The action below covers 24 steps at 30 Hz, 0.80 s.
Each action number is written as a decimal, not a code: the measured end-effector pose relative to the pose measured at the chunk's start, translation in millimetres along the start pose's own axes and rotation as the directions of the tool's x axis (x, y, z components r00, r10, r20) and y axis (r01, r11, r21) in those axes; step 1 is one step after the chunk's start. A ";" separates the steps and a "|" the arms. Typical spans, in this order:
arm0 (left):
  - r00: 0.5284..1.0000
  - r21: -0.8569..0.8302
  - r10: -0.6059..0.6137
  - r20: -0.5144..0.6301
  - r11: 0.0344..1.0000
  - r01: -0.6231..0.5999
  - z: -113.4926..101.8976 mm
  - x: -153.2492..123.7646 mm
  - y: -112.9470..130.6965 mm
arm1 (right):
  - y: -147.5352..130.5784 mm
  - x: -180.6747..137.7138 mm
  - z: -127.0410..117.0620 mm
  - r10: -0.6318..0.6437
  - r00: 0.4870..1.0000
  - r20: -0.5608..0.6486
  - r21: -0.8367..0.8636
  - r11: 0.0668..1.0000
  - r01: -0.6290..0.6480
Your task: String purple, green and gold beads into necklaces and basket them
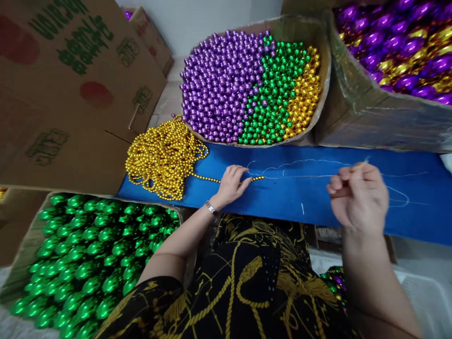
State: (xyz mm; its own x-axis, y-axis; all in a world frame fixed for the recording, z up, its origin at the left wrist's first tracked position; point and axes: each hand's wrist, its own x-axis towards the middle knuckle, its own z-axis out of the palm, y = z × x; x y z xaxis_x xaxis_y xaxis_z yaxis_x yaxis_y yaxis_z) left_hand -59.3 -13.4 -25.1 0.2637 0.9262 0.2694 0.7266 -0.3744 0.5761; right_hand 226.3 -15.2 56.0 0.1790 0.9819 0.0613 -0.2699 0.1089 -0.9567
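My left hand (231, 186), with a metal watch band at its wrist, is closed over a strand of small gold beads (206, 178). The strand's short end sticks out past the thumb. Leftward it runs back to a heap of gold bead strands (164, 157). A thin white thread (300, 176) stretches from the bead end towards my right hand (360, 195), which is raised and slightly blurred. Its fingers are pinched on the thread, and a bit of white shows above the fingertips. More loose thread curves across the blue tabletop (275, 207).
Behind the tabletop stands a box (326, 89) of purple, green and gold beads. A second box (384, 120) with larger purple and gold beads is at right. Large green beads (95, 249) fill a box at lower left. A tall printed carton (70, 141) rises at left.
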 end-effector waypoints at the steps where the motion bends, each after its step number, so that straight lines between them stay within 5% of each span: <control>1: 0.998 0.062 -0.008 0.059 0.998 0.004 1.3 -5.2 -8.9 | -1.8 2.7 -6.3 -0.007 1.000 -0.030 -0.001 1.000 0.007; 4: 0.985 0.200 -0.033 0.168 0.980 -0.001 11.0 -16.9 -26.7 | 11.9 15.5 -26.6 0.044 0.995 -0.092 0.002 0.999 -0.044; 8: 0.985 0.287 -0.002 0.171 0.957 -0.048 23.5 -20.3 -31.8 | 65.0 33.3 -51.1 0.070 0.978 -0.195 -0.037 0.996 -0.079; 11: 0.983 0.305 0.041 0.180 0.947 -0.095 27.2 -19.5 -31.1 | 102.1 31.5 -52.1 -0.015 0.979 -0.205 -0.320 0.946 -0.053; 14: 0.982 0.323 0.057 0.182 0.939 -0.115 28.5 -19.9 -31.2 | 118.0 16.7 -35.8 -0.146 0.985 0.097 -0.723 0.670 0.170; 17: 0.984 0.317 0.064 0.168 0.942 -0.115 29.4 -21.2 -31.8 | 120.2 6.3 -14.8 -0.102 0.890 0.444 -0.815 0.368 0.448; 21: 0.985 0.318 0.062 0.163 0.942 -0.112 30.6 -21.9 -31.8 | 123.8 13.3 3.4 0.064 0.841 0.537 -0.840 0.135 0.526; 24: 0.983 0.328 0.068 0.170 0.937 -0.121 31.3 -21.9 -31.0 | 128.1 21.6 8.0 0.174 0.819 0.546 -0.837 0.085 0.540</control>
State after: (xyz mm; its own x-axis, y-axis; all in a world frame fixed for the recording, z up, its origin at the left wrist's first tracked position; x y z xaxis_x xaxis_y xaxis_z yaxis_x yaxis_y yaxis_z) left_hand -67.8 -20.7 -73.0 0.4163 0.8926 0.1730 0.8569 -0.4487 0.2538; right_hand 188.1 21.2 -62.9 -0.4173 0.9079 0.0394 0.8659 0.4104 -0.2859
